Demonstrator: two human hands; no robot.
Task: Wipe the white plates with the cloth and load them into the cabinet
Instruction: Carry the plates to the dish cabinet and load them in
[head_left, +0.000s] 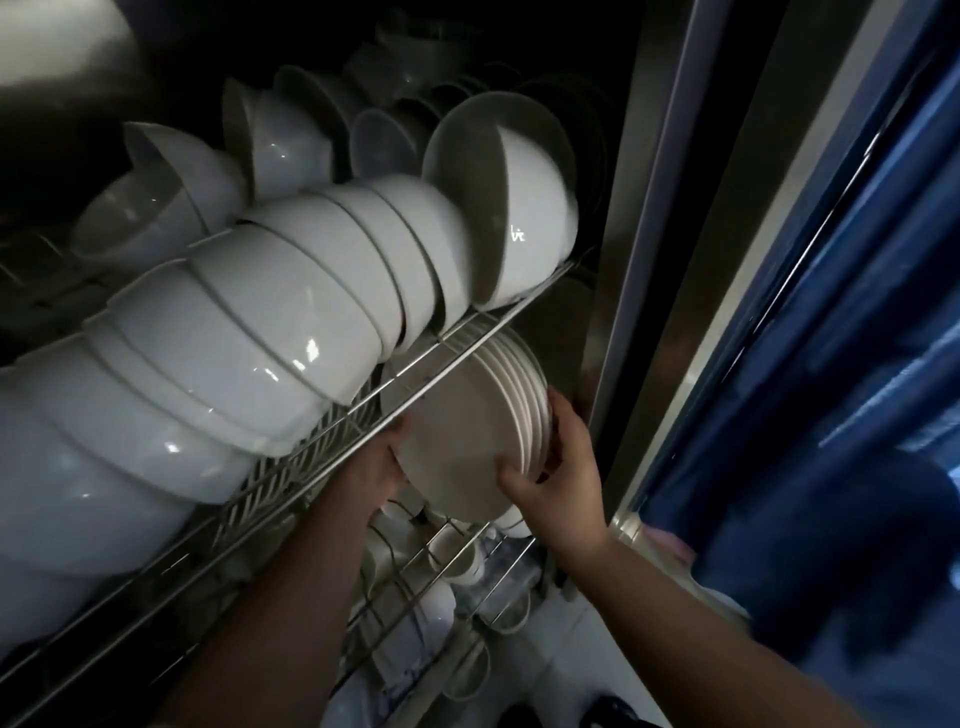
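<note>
A stack of several white plates stands on edge inside the dark cabinet, just under the upper wire shelf. My left hand holds the stack's left rim from below the shelf wire. My right hand grips the right rims, fingers curled over the plate edges and thumb on the front plate's face. No cloth shows in this view.
White bowls lie nested in long rows on the upper shelf. A lower wire rack holds cups and small dishes. The cabinet's steel side frame rises on the right, with the blue-tinted door open beyond it.
</note>
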